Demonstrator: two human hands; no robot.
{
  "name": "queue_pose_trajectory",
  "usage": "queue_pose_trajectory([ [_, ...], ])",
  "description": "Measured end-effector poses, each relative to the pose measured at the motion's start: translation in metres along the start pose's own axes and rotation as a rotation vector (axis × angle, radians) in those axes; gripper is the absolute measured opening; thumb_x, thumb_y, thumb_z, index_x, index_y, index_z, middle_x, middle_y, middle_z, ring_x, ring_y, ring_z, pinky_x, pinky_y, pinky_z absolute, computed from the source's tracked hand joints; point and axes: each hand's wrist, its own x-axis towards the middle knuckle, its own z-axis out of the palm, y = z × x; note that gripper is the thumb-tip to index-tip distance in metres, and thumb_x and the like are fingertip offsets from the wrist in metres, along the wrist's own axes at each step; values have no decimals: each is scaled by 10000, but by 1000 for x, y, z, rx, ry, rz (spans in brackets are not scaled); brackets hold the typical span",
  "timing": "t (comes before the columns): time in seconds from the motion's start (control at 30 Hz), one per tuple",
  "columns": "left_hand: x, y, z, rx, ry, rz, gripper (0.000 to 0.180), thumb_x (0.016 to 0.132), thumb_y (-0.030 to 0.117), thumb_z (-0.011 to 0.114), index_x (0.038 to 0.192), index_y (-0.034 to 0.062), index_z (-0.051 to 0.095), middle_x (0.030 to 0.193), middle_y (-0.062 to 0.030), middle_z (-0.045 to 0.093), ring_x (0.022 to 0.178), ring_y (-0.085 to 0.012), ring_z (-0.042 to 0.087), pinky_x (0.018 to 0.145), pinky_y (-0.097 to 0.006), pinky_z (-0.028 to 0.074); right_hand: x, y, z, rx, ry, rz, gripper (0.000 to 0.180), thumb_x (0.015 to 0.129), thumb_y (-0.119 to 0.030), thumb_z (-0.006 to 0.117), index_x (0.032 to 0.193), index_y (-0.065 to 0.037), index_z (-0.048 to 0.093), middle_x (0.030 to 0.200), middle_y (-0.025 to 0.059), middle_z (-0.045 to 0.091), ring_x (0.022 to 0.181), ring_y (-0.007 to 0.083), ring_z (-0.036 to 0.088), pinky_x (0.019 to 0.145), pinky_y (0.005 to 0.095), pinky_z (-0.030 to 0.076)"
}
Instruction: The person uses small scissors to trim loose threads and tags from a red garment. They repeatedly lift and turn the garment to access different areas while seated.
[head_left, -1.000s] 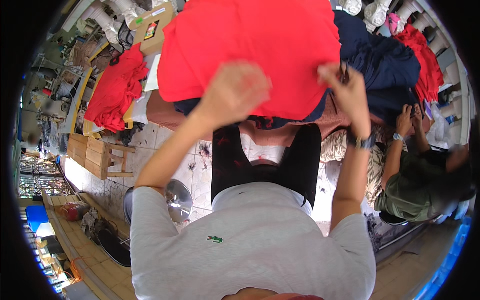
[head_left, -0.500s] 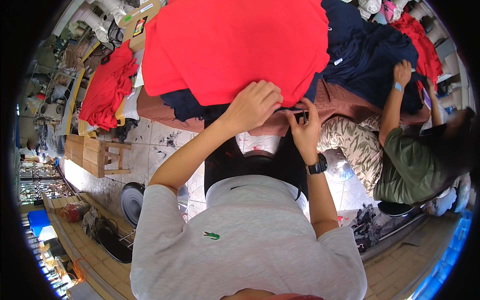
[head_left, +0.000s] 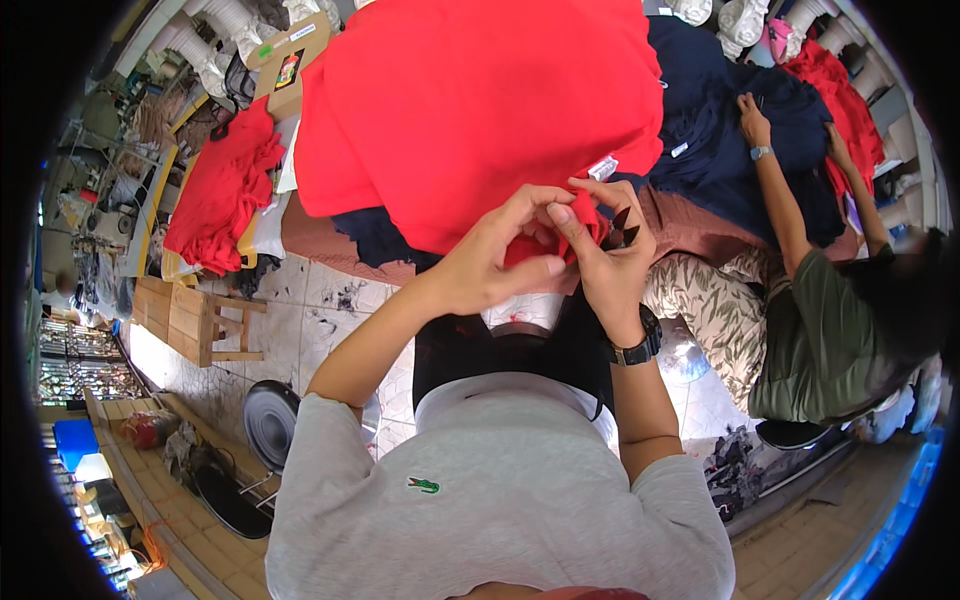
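Note:
A large red garment [head_left: 470, 110] lies spread on the pile before me. A lifted fold of its near edge sits between my hands, with a white label [head_left: 603, 167] just beyond. My left hand [head_left: 495, 250] has its fingers curled at that fold, the thumb stretched out below. My right hand [head_left: 615, 265] keeps a small dark pair of thread snips [head_left: 622, 228] against its fingers, while its thumb and forefinger meet at the red cloth. Part of the snips is hidden by the hand.
Dark navy garments [head_left: 710, 110] are heaped to the right, where a co-worker [head_left: 830, 330] has both hands on them. More red cloth [head_left: 225, 190] lies on the left beside a cardboard piece [head_left: 290, 60]. A wooden stool [head_left: 190, 315] and a round black seat [head_left: 270, 425] stand at left.
My hands have drawn closer together and lifted the red garment's edge toward me. A white label now shows, and the snips stand out more. The co-worker's hands have shifted on the navy cloth.

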Motion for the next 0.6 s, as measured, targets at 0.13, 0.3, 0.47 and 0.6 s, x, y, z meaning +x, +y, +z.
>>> queue_pose_trajectory([
  [0.13,7,9,-2,38,189,-94,381,905,-34,686,1241,12,513,1063,-103,662,966,-157,676,876,-300,536,13,-14,13,276,-10,174,355,813,-40,853,1129,-9,694,995,6,638,846,63,523,728,216,441],
  [0.3,16,15,-35,-151,184,-146,214,959,-40,656,1132,24,549,1041,-74,678,993,-119,663,890,-292,535,21,-21,10,223,3,207,299,822,30,794,1089,-8,665,1012,12,643,850,71,542,716,219,437],
  [0.47,31,44,-63,496,362,337,286,782,-193,589,955,14,683,1095,-129,678,963,-174,660,846,-286,535,52,-21,8,-284,29,-165,337,683,102,697,986,-3,591,893,85,592,752,214,579,678,334,465],
  [0.6,75,77,-125,1249,547,727,385,648,-200,556,868,45,756,1076,-101,697,921,-247,645,754,-314,526,116,-24,-4,-575,144,-378,343,613,118,676,901,-26,558,831,107,520,687,265,564,610,354,457],
])
